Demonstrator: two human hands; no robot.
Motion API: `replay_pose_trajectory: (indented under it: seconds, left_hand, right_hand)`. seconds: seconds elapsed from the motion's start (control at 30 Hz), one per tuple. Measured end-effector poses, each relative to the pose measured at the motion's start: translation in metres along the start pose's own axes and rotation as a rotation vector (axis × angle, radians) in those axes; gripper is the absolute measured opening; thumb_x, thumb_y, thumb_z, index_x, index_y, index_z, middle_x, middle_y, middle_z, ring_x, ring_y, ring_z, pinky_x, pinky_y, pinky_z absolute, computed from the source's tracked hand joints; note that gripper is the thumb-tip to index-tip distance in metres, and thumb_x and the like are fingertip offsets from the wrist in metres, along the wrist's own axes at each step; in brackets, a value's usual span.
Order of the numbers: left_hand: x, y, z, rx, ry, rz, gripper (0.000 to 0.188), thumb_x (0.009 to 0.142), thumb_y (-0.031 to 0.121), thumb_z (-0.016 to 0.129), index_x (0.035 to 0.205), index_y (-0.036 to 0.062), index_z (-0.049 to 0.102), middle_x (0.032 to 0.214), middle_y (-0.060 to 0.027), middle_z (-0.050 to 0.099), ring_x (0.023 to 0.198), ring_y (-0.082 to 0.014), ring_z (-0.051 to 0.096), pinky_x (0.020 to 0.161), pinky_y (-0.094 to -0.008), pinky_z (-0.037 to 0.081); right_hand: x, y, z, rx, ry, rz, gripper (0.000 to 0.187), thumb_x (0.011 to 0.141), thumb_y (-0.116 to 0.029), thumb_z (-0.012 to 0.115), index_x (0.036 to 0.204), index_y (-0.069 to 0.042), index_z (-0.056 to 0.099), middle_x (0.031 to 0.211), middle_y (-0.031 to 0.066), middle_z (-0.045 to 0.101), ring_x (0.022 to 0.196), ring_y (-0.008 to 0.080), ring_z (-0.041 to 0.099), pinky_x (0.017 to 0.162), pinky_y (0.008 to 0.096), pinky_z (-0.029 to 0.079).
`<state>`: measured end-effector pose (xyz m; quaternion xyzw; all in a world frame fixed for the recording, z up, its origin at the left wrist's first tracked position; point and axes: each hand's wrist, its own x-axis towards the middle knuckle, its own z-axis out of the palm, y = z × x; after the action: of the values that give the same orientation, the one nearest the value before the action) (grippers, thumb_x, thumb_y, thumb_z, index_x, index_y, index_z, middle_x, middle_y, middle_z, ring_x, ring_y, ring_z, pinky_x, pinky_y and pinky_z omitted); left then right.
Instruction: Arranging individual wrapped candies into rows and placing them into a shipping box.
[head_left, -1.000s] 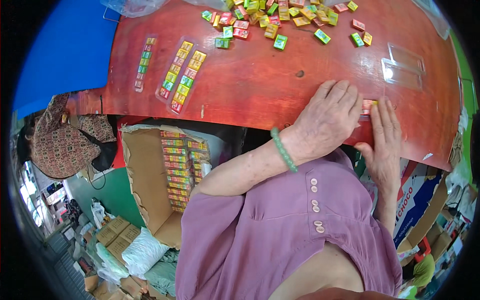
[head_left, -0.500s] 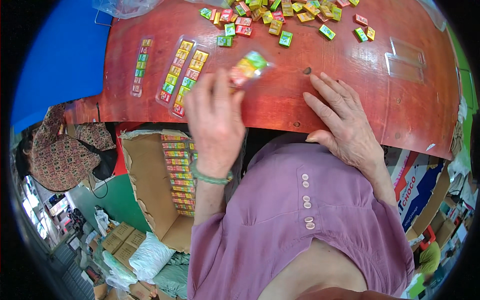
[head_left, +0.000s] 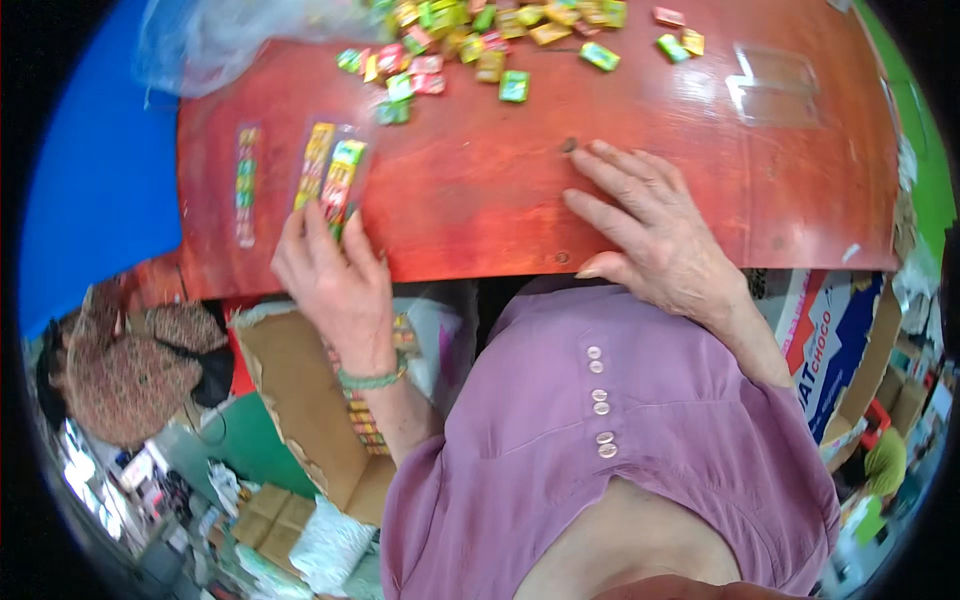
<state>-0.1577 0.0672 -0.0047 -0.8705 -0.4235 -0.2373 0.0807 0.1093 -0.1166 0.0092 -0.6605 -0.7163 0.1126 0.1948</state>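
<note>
My left hand (head_left: pixel 338 282) reaches over the near end of a clear plastic tray (head_left: pixel 304 190) holding rows of small coloured boxes. Its thumb and fingers close around a short row of small boxes (head_left: pixel 343 175), green, yellow and red, along the tray's right side. Motion blur hides whether that row sits inside the tray or on top. My right hand (head_left: pixel 650 222) lies palm down on the red table with fingers spread, holding nothing. A dark spot (head_left: pixel 569 145) shows by its fingertips. Left of the tray lies a narrow filled strip (head_left: pixel 246 187) of similar boxes.
Loose small boxes (head_left: pixel 490 67) are heaped at the table's far side, near a clear plastic bag (head_left: pixel 225 50). A clear plastic tray (head_left: pixel 780 88) lies far right. Below the table's left edge stands an open carton (head_left: pixel 290 395) with packed boxes; another printed carton (head_left: pixel 815 350) stands right.
My left hand has moved left with the short row of boxes, from mid-table to the filled tray. My right hand stays resting on the table. The view has shifted slightly.
</note>
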Motion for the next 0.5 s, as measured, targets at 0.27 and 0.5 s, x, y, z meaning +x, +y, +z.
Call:
replay_pose_trajectory:
  seconds: [0.27, 0.5]
  left_hand:
    - [0.032, 0.056, -0.009, -0.234, -0.031, 0.073, 0.045, 0.098, 0.015, 0.067, 0.138, -0.0032, 0.056, 0.139, -0.0272, 0.054, 0.127, -0.0437, 0.054, 0.104, -0.0525, 0.045]
    - [0.071, 0.115, 0.045, -0.353, -0.196, 0.272, 0.053, 0.097, 0.01, 0.064, 0.146, -0.0053, 0.047, 0.149, -0.029, 0.045, 0.137, -0.0469, 0.046, 0.112, -0.0513, 0.042]
  right_hand:
    - [0.011, 0.02, -0.013, 0.02, 0.19, 0.037, 0.053, 0.094, -0.037, 0.07, 0.133, -0.003, 0.061, 0.148, 0.0189, 0.052, 0.139, 0.0384, 0.047, 0.111, 0.0544, 0.041]
    - [0.06, 0.074, -0.032, -0.371, 0.34, 0.328, 0.044, 0.098, -0.029, 0.065, 0.136, -0.008, 0.058, 0.146, 0.0216, 0.051, 0.136, 0.0417, 0.049, 0.112, 0.0532, 0.042]
